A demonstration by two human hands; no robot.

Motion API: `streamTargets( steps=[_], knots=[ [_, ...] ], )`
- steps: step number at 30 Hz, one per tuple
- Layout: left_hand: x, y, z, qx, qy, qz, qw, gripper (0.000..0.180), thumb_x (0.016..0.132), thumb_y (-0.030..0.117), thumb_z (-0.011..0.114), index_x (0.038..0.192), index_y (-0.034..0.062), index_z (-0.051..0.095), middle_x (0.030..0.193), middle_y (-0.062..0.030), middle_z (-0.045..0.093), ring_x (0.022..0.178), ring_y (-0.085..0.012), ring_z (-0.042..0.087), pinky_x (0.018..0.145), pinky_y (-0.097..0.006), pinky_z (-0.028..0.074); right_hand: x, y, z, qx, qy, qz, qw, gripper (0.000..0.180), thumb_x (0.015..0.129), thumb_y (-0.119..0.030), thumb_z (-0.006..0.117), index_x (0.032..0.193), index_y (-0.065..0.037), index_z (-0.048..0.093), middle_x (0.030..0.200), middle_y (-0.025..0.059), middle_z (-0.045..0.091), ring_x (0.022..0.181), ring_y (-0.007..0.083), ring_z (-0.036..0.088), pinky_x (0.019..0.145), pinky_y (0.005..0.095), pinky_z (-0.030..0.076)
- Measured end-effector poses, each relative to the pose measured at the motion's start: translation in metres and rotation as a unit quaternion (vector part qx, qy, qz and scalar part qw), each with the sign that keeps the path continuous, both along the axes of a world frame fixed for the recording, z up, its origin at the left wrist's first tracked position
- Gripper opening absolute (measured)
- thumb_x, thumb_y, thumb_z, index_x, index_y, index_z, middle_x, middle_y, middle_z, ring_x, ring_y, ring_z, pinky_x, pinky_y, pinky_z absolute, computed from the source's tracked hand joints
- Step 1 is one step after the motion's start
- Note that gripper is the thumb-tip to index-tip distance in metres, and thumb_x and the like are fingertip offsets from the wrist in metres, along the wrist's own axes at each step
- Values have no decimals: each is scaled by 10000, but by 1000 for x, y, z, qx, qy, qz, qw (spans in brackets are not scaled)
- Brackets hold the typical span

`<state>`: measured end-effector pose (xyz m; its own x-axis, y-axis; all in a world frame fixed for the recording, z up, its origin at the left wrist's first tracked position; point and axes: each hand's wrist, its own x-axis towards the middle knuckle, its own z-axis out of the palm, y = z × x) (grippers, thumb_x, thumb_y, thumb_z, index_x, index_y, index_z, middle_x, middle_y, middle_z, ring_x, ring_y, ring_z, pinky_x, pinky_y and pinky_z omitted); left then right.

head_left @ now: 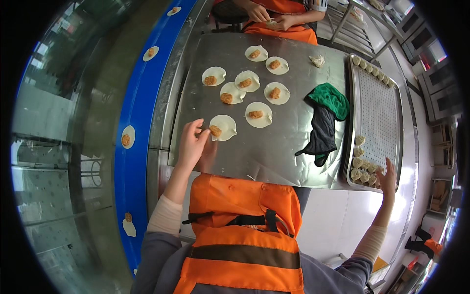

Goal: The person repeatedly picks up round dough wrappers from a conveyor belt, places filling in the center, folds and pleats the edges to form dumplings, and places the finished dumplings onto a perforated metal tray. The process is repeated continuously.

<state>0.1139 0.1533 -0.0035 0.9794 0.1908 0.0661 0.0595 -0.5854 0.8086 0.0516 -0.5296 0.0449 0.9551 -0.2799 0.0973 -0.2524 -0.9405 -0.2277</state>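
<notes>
My left hand [192,143] is at the left side of the steel table, fingers apart. Its fingertips are at the left edge of a round dough wrapper [225,126] topped with a lump of orange-brown filling [215,131]. Over the near right corner of a perforated metal tray [377,108] is my right hand [388,180]. A pale folded dumpling [383,169] shows between its thumb and fingers, partly hidden. Beside that hand, several finished dumplings [360,164] stand in the tray's near end. More filled wrappers [258,114] lie flat on the table beyond my left hand.
A blue conveyor belt [137,108] on the left carries spaced filled wrappers. A green and black cloth item [325,117] lies beside the tray. Farther back is a crumpled pale lump [317,61]. Across the table, a co-worker's hands [269,18] handle a pale piece.
</notes>
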Motion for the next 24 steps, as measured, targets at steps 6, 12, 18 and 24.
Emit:
streamTargets(
  steps=[6, 12, 18, 24],
  knots=[
    [16, -15, 13, 140, 35, -102, 984, 344, 769, 158, 771, 1065, 65, 621, 1075, -112, 599, 969, -314, 616, 813, -403, 513, -3, 28, 29, 1, -104, 43, 994, 387, 892, -39, 652, 1274, -81, 611, 1228, 102, 643, 1157, 271, 611, 975, 397, 495],
    [25, -18, 21, 146, 28, -128, 981, 192, 808, 147, 729, 957, 70, 637, 909, -74, 628, 833, -280, 643, 706, -390, 518, -3, 94, 34, 26, -115, 89, 989, 299, 876, -10, 652, 1172, -50, 656, 1148, 106, 670, 1089, 281, 634, 936, 385, 507],
    [53, -27, 15, 109, -44, -170, 978, 227, 813, 113, 742, 1015, 70, 648, 844, -52, 611, 705, -190, 625, 645, -329, 505, 8, 159, 27, 72, -115, 136, 981, 246, 850, 27, 659, 1086, -34, 691, 1089, 104, 684, 1047, 278, 644, 910, 371, 510],
    [54, 4, 18, -16, 48, -137, 989, 393, 797, 132, 771, 1157, 69, 626, 1054, -83, 595, 771, -186, 606, 738, -332, 517, 0, 202, 22, 127, -87, 148, 977, 215, 818, 55, 643, 1014, -19, 690, 995, 111, 689, 939, 286, 650, 815, 383, 513]
  ],
)
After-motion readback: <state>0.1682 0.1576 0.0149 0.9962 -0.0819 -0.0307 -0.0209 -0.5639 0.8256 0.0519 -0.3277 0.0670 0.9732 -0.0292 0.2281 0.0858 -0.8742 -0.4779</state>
